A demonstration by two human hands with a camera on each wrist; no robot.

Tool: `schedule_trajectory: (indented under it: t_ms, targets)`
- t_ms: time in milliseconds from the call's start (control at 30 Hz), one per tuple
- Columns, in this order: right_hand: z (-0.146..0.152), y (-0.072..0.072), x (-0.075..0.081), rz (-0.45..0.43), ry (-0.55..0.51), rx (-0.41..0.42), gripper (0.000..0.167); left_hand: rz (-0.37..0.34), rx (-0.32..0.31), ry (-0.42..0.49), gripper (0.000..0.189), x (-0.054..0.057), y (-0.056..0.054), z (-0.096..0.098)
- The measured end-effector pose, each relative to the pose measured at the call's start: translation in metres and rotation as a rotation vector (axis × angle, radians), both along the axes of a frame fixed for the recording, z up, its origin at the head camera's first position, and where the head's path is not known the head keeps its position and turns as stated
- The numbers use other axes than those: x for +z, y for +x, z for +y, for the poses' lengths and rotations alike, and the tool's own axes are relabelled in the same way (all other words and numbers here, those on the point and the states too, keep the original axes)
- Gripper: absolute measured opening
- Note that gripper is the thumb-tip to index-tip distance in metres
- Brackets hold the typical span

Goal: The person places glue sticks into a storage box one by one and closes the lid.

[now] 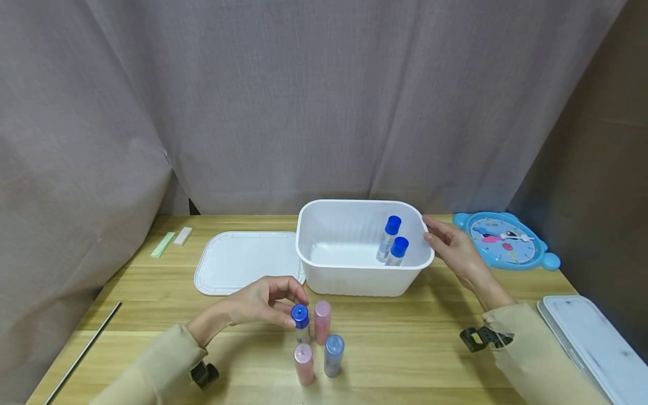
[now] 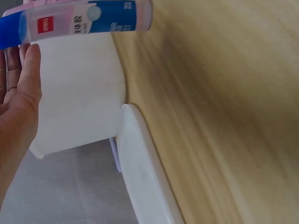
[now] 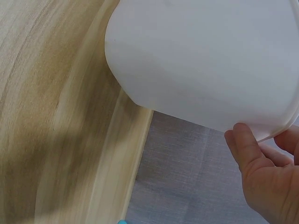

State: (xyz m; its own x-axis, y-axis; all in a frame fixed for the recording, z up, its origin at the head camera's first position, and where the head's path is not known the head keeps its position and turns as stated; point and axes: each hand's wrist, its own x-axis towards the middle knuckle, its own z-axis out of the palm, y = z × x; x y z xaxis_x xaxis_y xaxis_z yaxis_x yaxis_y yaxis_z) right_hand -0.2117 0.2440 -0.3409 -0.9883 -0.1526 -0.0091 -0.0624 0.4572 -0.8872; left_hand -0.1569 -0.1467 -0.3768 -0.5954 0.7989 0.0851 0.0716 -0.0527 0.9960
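My left hand (image 1: 263, 301) pinches the blue cap of a clear liquid glue bottle (image 1: 302, 332), which stands upright in the head view. In the left wrist view its blue label (image 2: 114, 16) shows. Close around it stand a pink bottle (image 1: 322, 323), another pink bottle (image 1: 304, 365) and a grey-blue bottle (image 1: 333, 357). Behind them is a white plastic bin (image 1: 354, 279); two blue-capped glue bottles (image 1: 388, 239) lean inside at its right end. My right hand (image 1: 458, 256) grips the bin's right rim, its fingers against the outer wall (image 3: 201, 70).
A white lid (image 1: 243, 261) lies left of the bin. Farther left are a green strip (image 1: 163, 244), a white block (image 1: 183, 235) and a thin metal rod (image 1: 83, 351). On the right lie a blue toy clock (image 1: 506, 241) and a flat white case (image 1: 597, 343). A grey curtain (image 1: 324, 101) hangs behind.
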Motion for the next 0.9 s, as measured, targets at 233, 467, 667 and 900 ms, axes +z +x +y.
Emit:
schedule_trajectory:
  t_ms: [233, 467, 667, 900]
  targets:
    - [0.0, 0.0, 0.0, 0.004, -0.003, -0.007, 0.054, 0.009, 0.021, 0.014, 0.036, -0.007, 0.002, 0.004]
    - [-0.001, 0.0, -0.001, 0.009, -0.001, -0.003, 0.054, 0.092, 0.096, 0.02, 0.032, 0.007, -0.004, -0.005]
    - [0.0, 0.0, 0.001, 0.008, 0.005, -0.003, 0.054, 0.144, 0.229, -0.012, 0.023, 0.06, -0.024, -0.014]
    - [-0.001, 0.001, 0.001, 0.001, -0.008, 0.0, 0.054, 0.153, 0.449, -0.027, 0.019, 0.113, -0.057, 0.011]
